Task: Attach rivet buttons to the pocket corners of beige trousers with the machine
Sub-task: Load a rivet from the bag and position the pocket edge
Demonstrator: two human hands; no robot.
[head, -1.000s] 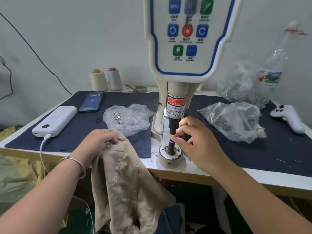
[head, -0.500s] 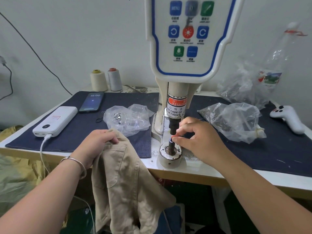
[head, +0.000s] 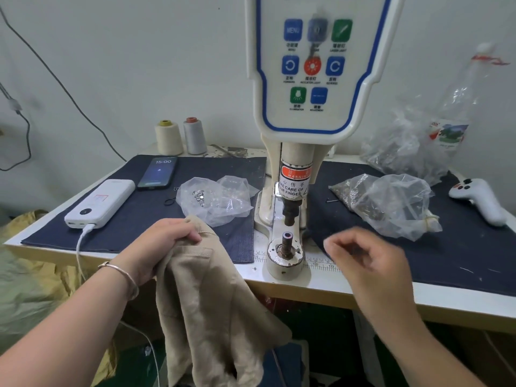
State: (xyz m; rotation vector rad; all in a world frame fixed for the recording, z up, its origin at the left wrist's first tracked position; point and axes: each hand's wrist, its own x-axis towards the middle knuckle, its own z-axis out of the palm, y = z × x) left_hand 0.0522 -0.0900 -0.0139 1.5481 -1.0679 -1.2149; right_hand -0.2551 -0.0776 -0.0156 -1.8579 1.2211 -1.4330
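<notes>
Beige trousers (head: pixel 206 297) hang off table (head: pixel 329 286) edge, pocket corner gripped by left hand (head: pixel 164 244); right hand (head: pixel 371 263) withdrawn from die (head: pixel 287 241), blurred, loosely curled, apparently empty; rivet seemingly loaded, fabric goes next

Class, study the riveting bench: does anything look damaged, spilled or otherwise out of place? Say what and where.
The round base under the machine's lower die has chipped, rust-stained paint around its rim. Metal scraps lie loose on the table behind the navy mat. Nothing looks spilled or toppled.
</notes>
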